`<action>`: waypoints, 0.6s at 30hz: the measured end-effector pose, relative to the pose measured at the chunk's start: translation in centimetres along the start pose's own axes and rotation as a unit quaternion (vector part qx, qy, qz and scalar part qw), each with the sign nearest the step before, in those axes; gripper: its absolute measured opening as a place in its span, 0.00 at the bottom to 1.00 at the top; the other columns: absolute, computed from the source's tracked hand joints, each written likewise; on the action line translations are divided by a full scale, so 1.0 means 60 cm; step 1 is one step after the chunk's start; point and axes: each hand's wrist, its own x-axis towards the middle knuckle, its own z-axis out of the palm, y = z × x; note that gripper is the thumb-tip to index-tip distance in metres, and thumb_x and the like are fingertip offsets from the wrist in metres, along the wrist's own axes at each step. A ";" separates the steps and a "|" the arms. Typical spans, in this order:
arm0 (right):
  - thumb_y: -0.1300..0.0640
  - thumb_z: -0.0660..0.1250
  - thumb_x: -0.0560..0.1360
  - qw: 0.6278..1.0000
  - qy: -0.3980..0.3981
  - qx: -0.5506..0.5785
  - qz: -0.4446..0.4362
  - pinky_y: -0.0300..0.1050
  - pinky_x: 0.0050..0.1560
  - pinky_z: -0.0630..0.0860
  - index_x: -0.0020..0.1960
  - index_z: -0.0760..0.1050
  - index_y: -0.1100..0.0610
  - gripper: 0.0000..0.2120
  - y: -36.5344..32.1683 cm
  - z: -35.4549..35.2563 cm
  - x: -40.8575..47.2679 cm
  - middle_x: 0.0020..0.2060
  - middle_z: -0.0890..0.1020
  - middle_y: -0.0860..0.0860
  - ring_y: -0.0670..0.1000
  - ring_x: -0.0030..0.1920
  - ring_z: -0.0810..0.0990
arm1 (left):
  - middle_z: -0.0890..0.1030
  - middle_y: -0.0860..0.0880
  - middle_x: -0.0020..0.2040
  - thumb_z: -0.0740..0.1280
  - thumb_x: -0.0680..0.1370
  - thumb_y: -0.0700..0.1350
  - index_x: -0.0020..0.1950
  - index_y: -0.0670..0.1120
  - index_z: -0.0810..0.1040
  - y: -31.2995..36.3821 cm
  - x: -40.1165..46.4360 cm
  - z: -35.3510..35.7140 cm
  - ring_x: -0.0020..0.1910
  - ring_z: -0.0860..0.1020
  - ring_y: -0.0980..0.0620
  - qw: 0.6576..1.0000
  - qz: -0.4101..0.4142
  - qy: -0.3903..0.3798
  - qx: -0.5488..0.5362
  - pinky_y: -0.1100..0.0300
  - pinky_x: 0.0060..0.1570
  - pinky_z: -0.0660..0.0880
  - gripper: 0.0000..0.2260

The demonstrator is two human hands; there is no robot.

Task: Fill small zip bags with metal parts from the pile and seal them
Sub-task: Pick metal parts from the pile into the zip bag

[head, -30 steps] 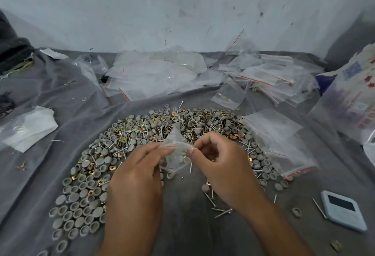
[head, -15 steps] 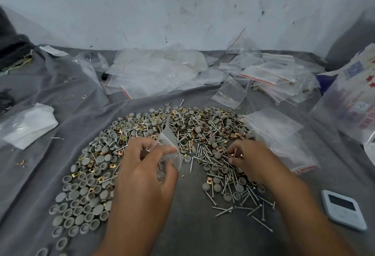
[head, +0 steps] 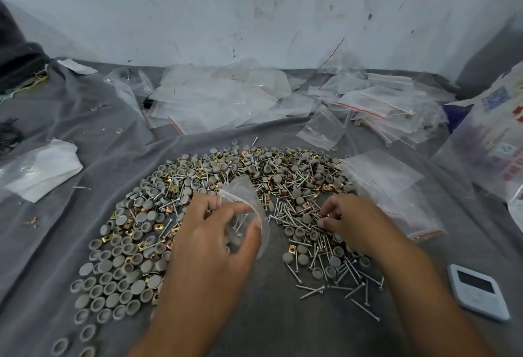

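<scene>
Left hand (head: 215,240) at 7 o'clock, fingers and thumb curled, pinching small zip bag (head: 246,209) above pile (head: 226,186). Right hand (head: 351,220) at 4 o'clock, palm down, fingertips pinching among screws (head: 325,266).

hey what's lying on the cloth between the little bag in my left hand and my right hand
In the head view, loose screws with a few grey caps lie between the zip bag and the right hand.

Grey caps (head: 119,280) and silver screws (head: 351,269) (some brass clips (head: 328,186)) on grey cloth (head: 85,118).
</scene>
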 end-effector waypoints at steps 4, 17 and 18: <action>0.49 0.70 0.79 1.000 0.001 -0.006 -0.008 0.50 0.52 0.79 0.45 0.76 0.44 0.05 -0.004 0.000 0.002 0.44 0.80 0.42 0.44 0.46 0.79 | 0.70 0.62 0.46 0.66 0.75 0.60 0.47 0.63 0.76 -0.007 0.000 -0.001 0.47 0.75 0.60 1.000 -0.011 -0.005 0.005 0.78 0.44 0.66 0.04; 0.47 0.67 0.79 0.906 0.064 0.261 -0.327 0.36 0.36 0.74 0.51 0.81 0.44 0.05 -0.109 -0.018 -0.098 0.41 0.82 0.42 0.45 0.39 0.79 | 0.70 0.61 0.44 0.60 0.71 0.73 0.46 0.59 0.79 -0.012 0.001 0.000 0.40 0.73 0.62 0.997 -0.026 -0.002 0.073 0.64 0.37 0.71 0.20; 0.48 0.69 0.78 0.898 0.097 0.236 -0.359 0.32 0.38 0.73 0.50 0.82 0.46 0.04 -0.123 -0.010 -0.106 0.41 0.81 0.40 0.43 0.40 0.79 | 0.70 0.61 0.44 0.60 0.70 0.73 0.45 0.59 0.77 -0.012 0.000 -0.001 0.40 0.72 0.62 0.996 -0.021 -0.006 0.086 0.64 0.36 0.69 0.20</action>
